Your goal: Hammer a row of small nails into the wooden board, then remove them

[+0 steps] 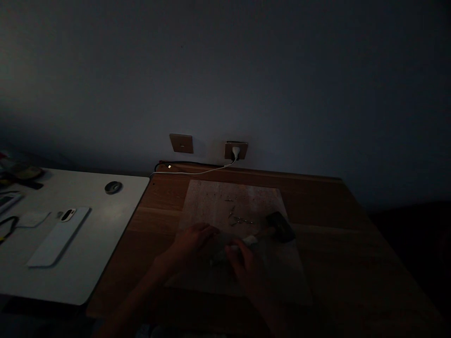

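The light is very dim and detail on the hands is weak. A mallet [280, 227] with a black head lies on a pale board [200, 197], its handle running left and toward me. Something whitish [250, 240] covers part of that handle. My right hand [248, 267] is closed over the handle, fingers bent around it. To its left, my left hand [192, 241] hovers over or rests on the board near the handle's end, fingers bent; what lies beneath them is lost in shadow. Several small nails or screws [243, 220] are scattered on the board beyond my hands.
The board lies on a wooden table [331, 253]. A white table [102, 225] adjoins on the left, bearing a white phone [59, 239] and a roll of tape [113, 187]. Behind is a wall with a plugged-in socket [230, 150]; its white cable [197, 172] runs along the table's back edge.
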`<state>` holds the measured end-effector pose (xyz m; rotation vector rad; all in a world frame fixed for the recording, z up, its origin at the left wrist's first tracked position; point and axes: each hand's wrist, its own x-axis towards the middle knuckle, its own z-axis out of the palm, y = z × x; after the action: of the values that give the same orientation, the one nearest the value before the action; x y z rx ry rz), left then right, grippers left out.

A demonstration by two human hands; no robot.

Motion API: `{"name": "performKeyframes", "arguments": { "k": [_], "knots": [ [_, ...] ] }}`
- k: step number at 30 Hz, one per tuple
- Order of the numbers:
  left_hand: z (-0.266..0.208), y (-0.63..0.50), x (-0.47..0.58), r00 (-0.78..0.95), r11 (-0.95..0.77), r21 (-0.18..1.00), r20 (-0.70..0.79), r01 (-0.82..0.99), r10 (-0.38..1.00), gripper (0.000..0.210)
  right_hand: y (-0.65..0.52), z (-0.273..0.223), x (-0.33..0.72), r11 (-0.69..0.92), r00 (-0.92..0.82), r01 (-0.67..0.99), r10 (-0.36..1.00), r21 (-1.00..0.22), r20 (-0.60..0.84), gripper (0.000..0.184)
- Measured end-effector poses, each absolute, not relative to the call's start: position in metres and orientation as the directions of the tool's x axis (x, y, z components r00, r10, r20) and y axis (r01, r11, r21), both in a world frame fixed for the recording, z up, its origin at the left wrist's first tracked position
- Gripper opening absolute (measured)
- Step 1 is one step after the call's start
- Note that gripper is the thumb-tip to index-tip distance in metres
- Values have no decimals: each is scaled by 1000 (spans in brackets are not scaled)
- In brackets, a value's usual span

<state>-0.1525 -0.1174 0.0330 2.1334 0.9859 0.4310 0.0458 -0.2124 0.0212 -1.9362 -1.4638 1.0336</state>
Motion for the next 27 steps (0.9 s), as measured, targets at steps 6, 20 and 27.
{"name": "performKeyframes", "arguments": {
  "k": [6, 20, 27],
  "knots": [
    [21, -109, -157, 611, -390, 749, -27, 536, 791, 49, -257, 19, 44, -384, 326, -105, 858, -917, -396, 31],
    [17, -33, -91, 833, -836, 169, 111, 522, 542, 27, -258, -4, 118, -212, 411, 641, 907, -738, 96, 60],
    [26, -32, -82, 834, -835, 35, 48, 548, 550, 18, -249, 5, 126, -293, 391, 638, 920, -712, -29, 65]
  ]
}}
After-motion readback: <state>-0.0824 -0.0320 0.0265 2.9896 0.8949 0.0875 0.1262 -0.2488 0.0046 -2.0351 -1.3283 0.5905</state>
